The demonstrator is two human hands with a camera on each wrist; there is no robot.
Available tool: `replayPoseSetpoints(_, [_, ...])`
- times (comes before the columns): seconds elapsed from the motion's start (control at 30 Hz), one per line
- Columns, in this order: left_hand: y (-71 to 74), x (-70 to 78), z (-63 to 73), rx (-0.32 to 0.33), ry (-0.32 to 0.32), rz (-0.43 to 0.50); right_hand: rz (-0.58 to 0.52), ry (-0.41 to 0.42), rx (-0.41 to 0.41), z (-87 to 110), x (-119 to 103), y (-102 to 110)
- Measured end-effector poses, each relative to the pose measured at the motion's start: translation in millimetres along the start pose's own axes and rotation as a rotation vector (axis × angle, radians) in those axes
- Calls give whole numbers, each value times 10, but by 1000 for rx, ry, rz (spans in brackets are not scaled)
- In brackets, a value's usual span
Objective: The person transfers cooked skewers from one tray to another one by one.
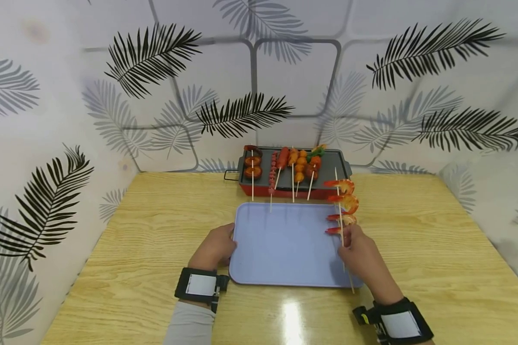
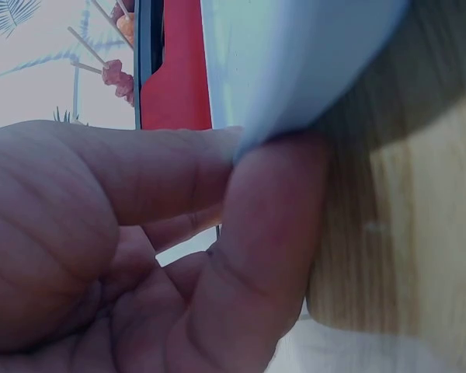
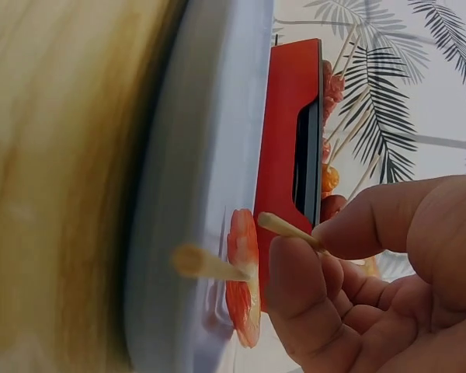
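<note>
My left hand (image 1: 215, 245) grips the left edge of a light-blue tray (image 1: 285, 249), and in the left wrist view its thumb and a finger pinch the rim. Over the tray's right side, my right hand (image 1: 361, 251) pinches a wooden skewer of shrimp (image 1: 346, 203) between thumb and fingertips. A second stick (image 3: 210, 264) passes through a red shrimp (image 3: 241, 299) low over the tray in the right wrist view, just beside the pinched stick. Its lower end extends past the tray's front edge in the head view.
Behind the tray stands a red toy grill (image 1: 246, 189) with a dark top and a wire handle (image 1: 230, 175). Several skewers lie across it, among them mushroom-like slices (image 1: 253, 171), a sausage (image 1: 282, 158) and orange balls (image 1: 300, 167). A leaf-patterned wall (image 1: 293, 72) borders the wooden table (image 1: 155, 225).
</note>
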State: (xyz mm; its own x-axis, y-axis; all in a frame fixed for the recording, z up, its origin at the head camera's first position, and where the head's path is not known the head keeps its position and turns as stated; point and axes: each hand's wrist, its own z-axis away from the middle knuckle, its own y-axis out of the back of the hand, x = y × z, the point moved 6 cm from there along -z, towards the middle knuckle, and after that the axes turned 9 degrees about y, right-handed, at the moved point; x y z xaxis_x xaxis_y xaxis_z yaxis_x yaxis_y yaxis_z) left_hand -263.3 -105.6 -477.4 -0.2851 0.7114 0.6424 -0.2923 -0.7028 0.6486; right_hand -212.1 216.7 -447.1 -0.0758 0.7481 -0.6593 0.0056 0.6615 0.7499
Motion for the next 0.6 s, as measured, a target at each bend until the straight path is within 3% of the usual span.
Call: replayPoseSetpoints(0.6, [-7, 8, 4, -3, 9, 4, 34, -53, -71, 184, 3, -56])
